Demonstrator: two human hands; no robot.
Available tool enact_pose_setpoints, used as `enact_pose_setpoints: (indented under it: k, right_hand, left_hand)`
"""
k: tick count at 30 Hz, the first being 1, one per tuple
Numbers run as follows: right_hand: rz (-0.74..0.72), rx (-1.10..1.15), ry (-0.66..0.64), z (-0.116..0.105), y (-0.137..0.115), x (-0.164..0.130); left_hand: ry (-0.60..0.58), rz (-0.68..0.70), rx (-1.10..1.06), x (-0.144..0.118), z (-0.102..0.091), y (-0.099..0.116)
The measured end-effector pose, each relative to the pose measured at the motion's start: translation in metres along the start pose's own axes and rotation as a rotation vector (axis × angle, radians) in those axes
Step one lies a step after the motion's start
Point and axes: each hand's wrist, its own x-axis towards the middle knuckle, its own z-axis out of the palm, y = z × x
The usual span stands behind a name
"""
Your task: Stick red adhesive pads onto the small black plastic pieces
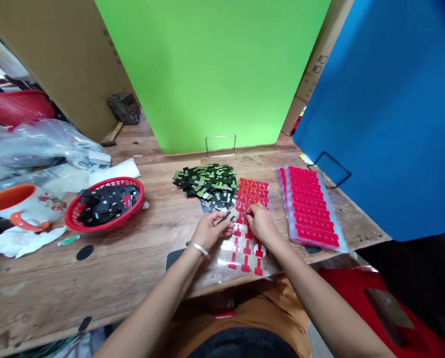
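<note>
Fingers and thumb of the left hand (pixel 209 230) are closed on a small, flat, dark plate with a notched end (pixel 226 217), which sticks out past the fingertips above the left edge of a clear plastic sheet (pixel 225 257). It looks light, stiff and thin, probably smooth enough to slip, so a pinch on its long edges should suit it, leaving the broad faces bare.

The right hand (pixel 260 222) is over the sheet, its thumb and forefinger drawn together at the rows of red T-shaped cut-outs (pixel 246 263); whether they grip one I cannot tell. These cut-outs look thin and soft, likely to bend or crease, and are best lifted by one edge; the sheet itself seems limp and slick.

Just beyond the left hand lies a loose heap of black and olive-green flat pieces (pixel 209 181). To the right is a stack of clear sheets with red rows (pixel 313 209); well to the left, a round red plastic basket (pixel 106 228) holds black flat parts (pixel 105 205). A bright green panel (pixel 215 69) and a blue panel (pixel 386 119) stand behind on the wood-grain tabletop (pixel 143 268).
</note>
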Motion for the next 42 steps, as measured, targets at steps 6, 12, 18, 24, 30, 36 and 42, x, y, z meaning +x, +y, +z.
enact_pose_setpoints:
  k: [6,12,18,24,30,36,42]
  right_hand:
    - [0.023,-0.055,-0.049,-0.003,-0.004,0.007]
    - [0.044,-0.075,-0.001,0.005,-0.004,-0.001]
    - [-0.003,-0.09,0.104,0.017,-0.003,-0.009]
    - [0.0,0.0,0.202,0.014,-0.006,-0.009]
    - [0.026,0.306,0.289,0.004,-0.001,-0.01]
    - [0.17,0.712,0.326,-0.01,-0.002,-0.015]
    - [0.179,0.983,0.184,-0.011,-0.03,-0.049]
  left_hand:
    - [0.099,0.037,0.019,0.032,0.019,-0.003]
    - [0.173,0.034,0.051,0.049,0.026,-0.006]
    - [0.163,0.001,0.043,0.05,0.025,-0.004]
    - [0.145,0.006,0.042,0.049,0.025,-0.004]
    - [0.14,0.016,0.034,0.048,0.026,-0.004]
    - [0.149,0.017,-0.009,0.038,0.023,0.003]
    - [0.083,-0.026,-0.121,-0.011,0.016,-0.002]
